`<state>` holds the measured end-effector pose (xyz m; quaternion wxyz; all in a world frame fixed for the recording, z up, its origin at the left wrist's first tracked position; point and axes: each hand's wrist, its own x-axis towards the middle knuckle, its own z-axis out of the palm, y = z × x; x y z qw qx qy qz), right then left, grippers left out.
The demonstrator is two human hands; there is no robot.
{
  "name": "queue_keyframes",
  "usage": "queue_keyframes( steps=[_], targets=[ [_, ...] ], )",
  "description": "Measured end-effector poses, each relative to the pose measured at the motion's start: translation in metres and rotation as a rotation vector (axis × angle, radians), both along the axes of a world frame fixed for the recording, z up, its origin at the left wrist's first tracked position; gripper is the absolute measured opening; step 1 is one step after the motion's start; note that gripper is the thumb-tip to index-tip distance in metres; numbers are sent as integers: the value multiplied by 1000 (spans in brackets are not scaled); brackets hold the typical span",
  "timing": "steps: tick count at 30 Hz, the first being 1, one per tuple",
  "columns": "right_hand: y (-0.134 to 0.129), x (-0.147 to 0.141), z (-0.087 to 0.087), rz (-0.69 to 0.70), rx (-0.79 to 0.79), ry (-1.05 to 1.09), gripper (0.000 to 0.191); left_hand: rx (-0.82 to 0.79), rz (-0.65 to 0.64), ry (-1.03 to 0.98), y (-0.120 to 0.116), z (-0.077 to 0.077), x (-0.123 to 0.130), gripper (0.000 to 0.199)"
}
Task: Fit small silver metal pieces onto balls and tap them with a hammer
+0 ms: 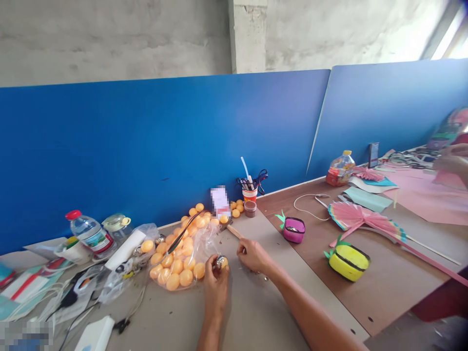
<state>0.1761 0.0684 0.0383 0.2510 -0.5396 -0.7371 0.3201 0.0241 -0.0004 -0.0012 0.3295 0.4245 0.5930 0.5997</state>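
Near the front middle of the table, my left hand is closed around an orange ball partly covered in shiny silver, held at the fingertips. To its right and slightly farther off, my right hand is closed on a thin wooden stick, whose dark end points away to the upper left. A clear plastic bag of orange balls, like table tennis balls, lies just left of my left hand. Small shiny bits lie on the table under my right wrist.
A small brown pot and a cup of tools stand by the blue partition. Purple and yellow pineapple-shaped pouches sit to the right. A bottle and clutter fill the left. Another person's hand is far right.
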Motion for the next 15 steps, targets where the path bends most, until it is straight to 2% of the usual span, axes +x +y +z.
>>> queue_keyframes(
  steps=[3,5,8,11,15],
  targets=[
    [4,-5,-10,13,-119,314,6,-5,-14,-8,-1,3,1,44],
    [7,-8,-17,48,-224,490,12,-3,-14,-11,-1,3,1,43],
    [9,-9,-22,94,-299,550,13,-1,-8,-12,-1,1,1,44],
    [6,-11,-19,106,-341,591,14,0,-9,-24,0,-1,0,44],
    [-2,-13,-7,124,-430,842,23,-4,-10,-19,-1,-1,0,45]
  ],
)
